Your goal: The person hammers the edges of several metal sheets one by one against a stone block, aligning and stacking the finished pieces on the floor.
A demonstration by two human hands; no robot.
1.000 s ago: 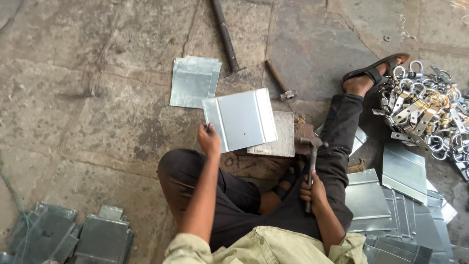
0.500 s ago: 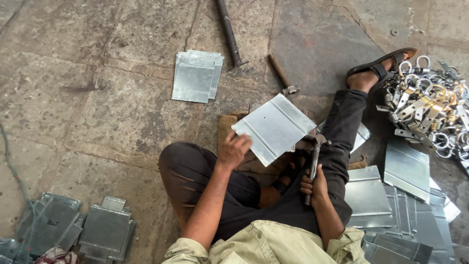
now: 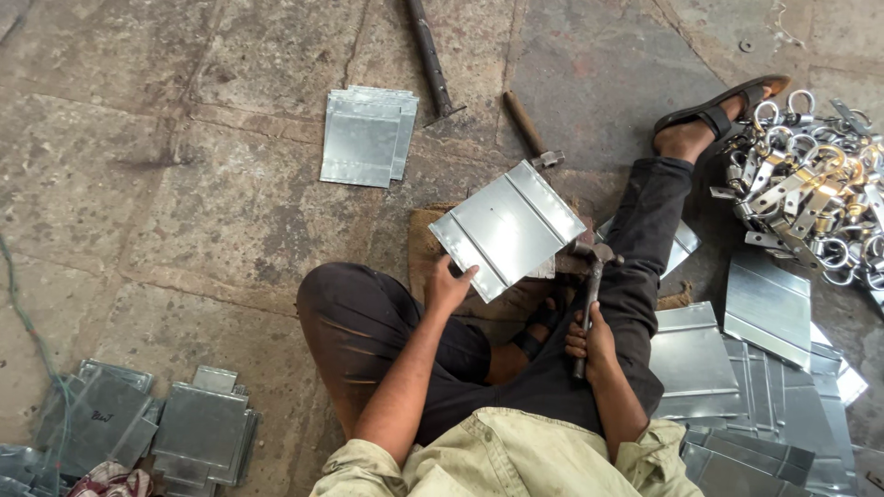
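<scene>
seated on stone floor, hammering a ribbed sheet-metal panel

left hand (image 3: pixel 448 283) grips the grey panel (image 3: pixel 507 227) by its 7 o'clock corner; right hand (image 3: pixel 592 340) is closed around the hammer (image 3: pixel 589 293). flat stack of panels (image 3: pixel 365 137) lies at 11 o'clock.

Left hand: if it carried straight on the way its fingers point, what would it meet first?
The left hand points up and right, its fingers already on the near edge of the metal sheet. That sheet comes first; beyond it lies the spare hammer, though depth is unclear.
</scene>
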